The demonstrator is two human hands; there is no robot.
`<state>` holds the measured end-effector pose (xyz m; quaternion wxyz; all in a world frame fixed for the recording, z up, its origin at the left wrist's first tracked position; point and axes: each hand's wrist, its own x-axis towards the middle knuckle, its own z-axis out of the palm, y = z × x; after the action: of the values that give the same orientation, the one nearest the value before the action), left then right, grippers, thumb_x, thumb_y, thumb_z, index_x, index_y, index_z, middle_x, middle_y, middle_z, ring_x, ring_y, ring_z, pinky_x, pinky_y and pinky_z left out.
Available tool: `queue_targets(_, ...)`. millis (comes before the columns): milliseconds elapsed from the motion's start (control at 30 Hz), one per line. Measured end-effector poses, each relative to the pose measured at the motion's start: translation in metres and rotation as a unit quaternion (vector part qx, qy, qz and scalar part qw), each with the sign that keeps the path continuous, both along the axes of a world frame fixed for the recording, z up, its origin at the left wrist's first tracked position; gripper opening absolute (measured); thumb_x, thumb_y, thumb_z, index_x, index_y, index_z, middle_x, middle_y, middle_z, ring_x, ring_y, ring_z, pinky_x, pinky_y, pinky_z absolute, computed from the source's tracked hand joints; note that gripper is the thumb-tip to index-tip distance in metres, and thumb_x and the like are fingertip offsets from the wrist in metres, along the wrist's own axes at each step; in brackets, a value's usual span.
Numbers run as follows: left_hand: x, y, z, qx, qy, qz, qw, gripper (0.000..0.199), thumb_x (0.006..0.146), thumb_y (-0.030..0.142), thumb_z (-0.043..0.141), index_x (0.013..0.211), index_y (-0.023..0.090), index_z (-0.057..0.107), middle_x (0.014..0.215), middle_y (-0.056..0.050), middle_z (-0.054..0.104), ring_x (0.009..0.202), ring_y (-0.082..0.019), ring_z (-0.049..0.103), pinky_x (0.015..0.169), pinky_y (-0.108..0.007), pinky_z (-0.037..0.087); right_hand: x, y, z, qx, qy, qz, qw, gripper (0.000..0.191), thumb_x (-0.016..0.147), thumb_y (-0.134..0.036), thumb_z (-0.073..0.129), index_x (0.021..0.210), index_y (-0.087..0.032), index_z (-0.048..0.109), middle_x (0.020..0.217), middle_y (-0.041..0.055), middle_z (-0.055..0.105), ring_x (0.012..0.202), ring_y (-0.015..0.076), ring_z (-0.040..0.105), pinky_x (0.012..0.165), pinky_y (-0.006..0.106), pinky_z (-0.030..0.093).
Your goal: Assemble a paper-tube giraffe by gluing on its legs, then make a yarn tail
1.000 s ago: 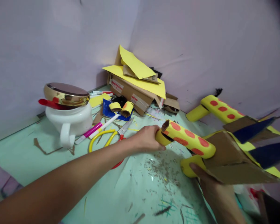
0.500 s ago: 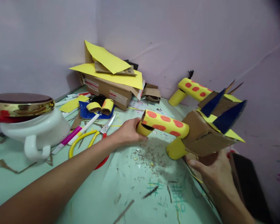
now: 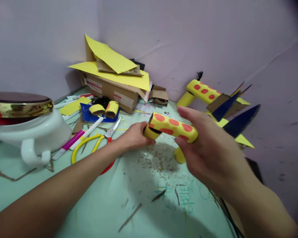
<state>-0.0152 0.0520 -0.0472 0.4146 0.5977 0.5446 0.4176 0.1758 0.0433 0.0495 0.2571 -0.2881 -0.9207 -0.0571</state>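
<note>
A spotted cardboard-tube animal model [image 3: 173,124], yellow with orange-red dots, stands on the pale green tabletop. Its body tube rests on shorter yellow tube legs. My left hand [image 3: 138,135] is closed around the leg at the model's left end. My right hand [image 3: 211,145] is in front of the right half, slightly blurred. Its thumb and fingers are spread on either side of the body tube; whether they touch it I cannot tell. Behind that hand, the cardboard head is mostly hidden, though a dark blue pointed piece [image 3: 242,122] shows.
A similar spotted model [image 3: 205,90] stands behind, by the wall. To the left lie scissors [image 3: 111,130], markers [image 3: 72,143] and two short yellow tubes [image 3: 111,109]. A white pot [image 3: 37,132] stands at far left. Yellow sheets [image 3: 114,59] top a cardboard box [image 3: 109,91]. Scraps litter the table.
My right hand has left the underside of the cardboard head and come up and left, over the body tube. My left hand keeps its hold on the leg. The view has shifted slightly.
</note>
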Motion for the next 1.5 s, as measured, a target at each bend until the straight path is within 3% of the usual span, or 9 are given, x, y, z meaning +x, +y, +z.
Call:
queue_targets(133, 0.000, 0.000, 0.001, 0.012, 0.042, 0.020, 0.999, 0.039, 0.059, 0.026, 0.067, 0.096, 0.017, 0.060, 0.093, -0.005, 0.067, 0.084, -0.024, 0.062, 0.073, -0.036, 0.049, -0.030, 0.029, -0.002, -0.039, -0.120, -0.040, 0.991, 0.048, 0.076, -0.013, 0.045, 0.124, -0.008, 0.045, 0.117, 0.0212, 0.057, 0.108, 0.0342, 0.055, 0.085, 0.049, 0.048)
queue_targets(300, 0.001, 0.000, 0.000, 0.024, 0.046, 0.021, 0.998, 0.043, 0.057, 0.027, 0.068, 0.098, 0.017, 0.059, 0.092, -0.005, 0.067, 0.083, -0.024, 0.061, 0.073, -0.036, 0.048, -0.031, 0.038, -0.003, -0.057, -0.208, -0.077, 0.973, 0.042, 0.076, -0.016, 0.047, 0.117, -0.011, 0.052, 0.102, 0.0179, 0.063, 0.091, 0.0328, 0.061, 0.074, 0.043, 0.049)
queue_targets(400, 0.003, 0.000, -0.003, 0.039, 0.016, 0.024, 0.999, 0.045, 0.058, 0.026, 0.068, 0.101, 0.018, 0.058, 0.095, -0.005, 0.066, 0.085, -0.024, 0.061, 0.073, -0.036, 0.048, -0.030, 0.039, 0.000, -0.050, -0.199, -0.077, 0.976, 0.035, 0.078, -0.019, 0.048, 0.112, -0.017, 0.056, 0.092, 0.0129, 0.065, 0.081, 0.0297, 0.062, 0.066, 0.038, 0.049)
queue_targets(567, 0.004, -0.001, -0.006, 0.034, -0.039, -0.001, 0.999, 0.038, 0.060, 0.020, 0.065, 0.097, 0.016, 0.059, 0.093, -0.006, 0.066, 0.083, -0.024, 0.061, 0.071, -0.036, 0.048, -0.029, 0.039, -0.001, -0.040, -0.176, -0.071, 0.981, 0.030, 0.078, -0.020, 0.050, 0.106, -0.016, 0.060, 0.087, 0.0105, 0.066, 0.074, 0.0269, 0.063, 0.063, 0.036, 0.049)
queue_targets(833, 0.003, 0.001, -0.007, 0.029, -0.059, 0.000, 0.998, 0.039, 0.058, 0.020, 0.067, 0.096, 0.016, 0.060, 0.091, -0.004, 0.066, 0.081, -0.021, 0.061, 0.072, -0.034, 0.049, -0.028, 0.030, -0.011, -0.029, -0.146, -0.074, 0.986, 0.042, 0.078, -0.019, 0.049, 0.120, -0.016, 0.054, 0.107, 0.0144, 0.065, 0.092, 0.0336, 0.062, 0.073, 0.045, 0.051)
queue_targets(1033, 0.002, 0.001, -0.003, 0.016, -0.056, 0.000, 0.998, 0.040, 0.058, 0.019, 0.067, 0.097, 0.014, 0.060, 0.092, -0.006, 0.066, 0.081, -0.021, 0.060, 0.073, -0.036, 0.049, -0.033, 0.024, -0.019, -0.018, -0.130, -0.095, 0.987, 0.043, 0.079, -0.016, 0.047, 0.122, -0.015, 0.051, 0.110, 0.0176, 0.062, 0.098, 0.0362, 0.059, 0.074, 0.048, 0.049)
queue_targets(1167, 0.004, 0.000, -0.003, 0.015, -0.064, 0.009, 0.998, 0.038, 0.059, 0.020, 0.068, 0.096, 0.014, 0.060, 0.091, -0.005, 0.066, 0.079, -0.020, 0.061, 0.073, -0.035, 0.049, -0.031, 0.027, -0.018, -0.013, -0.134, -0.072, 0.988, 0.045, 0.078, -0.015, 0.047, 0.123, -0.017, 0.050, 0.106, 0.0157, 0.063, 0.095, 0.0346, 0.059, 0.072, 0.046, 0.050)
queue_targets(1500, 0.007, -0.006, 0.017, 0.065, -0.053, 0.022, 0.996, 0.037, 0.068, 0.024, 0.065, 0.103, 0.014, 0.057, 0.102, -0.006, 0.064, 0.092, -0.021, 0.058, 0.080, -0.033, 0.046, -0.026, 0.035, -0.004, -0.038, -0.105, -0.059, 0.992, 0.043, 0.079, -0.016, 0.046, 0.122, -0.017, 0.051, 0.107, 0.0142, 0.063, 0.093, 0.0310, 0.061, 0.074, 0.042, 0.051)
